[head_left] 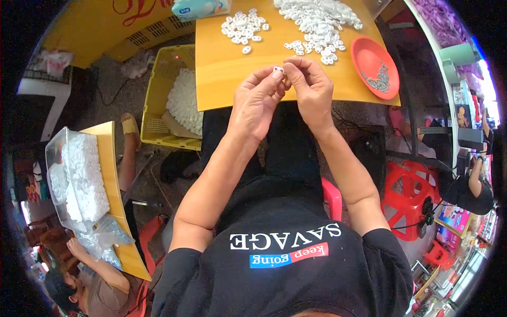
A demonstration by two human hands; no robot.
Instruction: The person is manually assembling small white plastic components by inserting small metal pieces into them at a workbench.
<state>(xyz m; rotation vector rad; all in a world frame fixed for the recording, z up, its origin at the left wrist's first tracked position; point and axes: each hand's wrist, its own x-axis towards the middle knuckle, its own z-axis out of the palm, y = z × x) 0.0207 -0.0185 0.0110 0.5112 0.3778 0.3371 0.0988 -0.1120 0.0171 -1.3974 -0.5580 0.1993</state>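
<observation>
My two hands meet above the near edge of a yellow table. Between the fingertips of my left hand is a small white plastic piece, held in a pinch. The fingers of my right hand are pressed together right beside that piece; whatever they grip is too small to make out. Beyond the hands lie a small group of white oval two-holed pieces and, to its right, a larger heap of similar ones. A red bowl of small metal parts sits at the right.
A yellow crate of white pieces stands left of the table. A soft blue pack lies at the far left corner. Further left, a co-worker sits by a side table with a clear bin. Red stools stand at the right.
</observation>
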